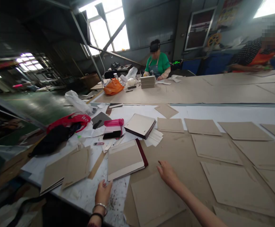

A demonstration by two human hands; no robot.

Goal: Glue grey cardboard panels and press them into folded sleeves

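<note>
My left hand (103,191), with a bangle and a dark band at the wrist, is at the near edge of a book-cover-like board (125,159) with a dark red spine strip. Its thumb and fingers are apart, and no grip on the board shows. To the right, my right hand (167,172) hovers over the brown table covering, fingers extended and holding nothing. Below it lies a flat grey-brown cardboard sheet (156,198). Behind the red-spined board sits a stack of pale covers (140,124) with dark edges.
Cardboard panels (218,148) lie in rows at right; more (77,167) lean together at left. A phone (111,135), pink bottle (114,122), small snips (98,143) and red bag (68,121) are behind. A person in green (157,64) and another person (253,55) work across the table.
</note>
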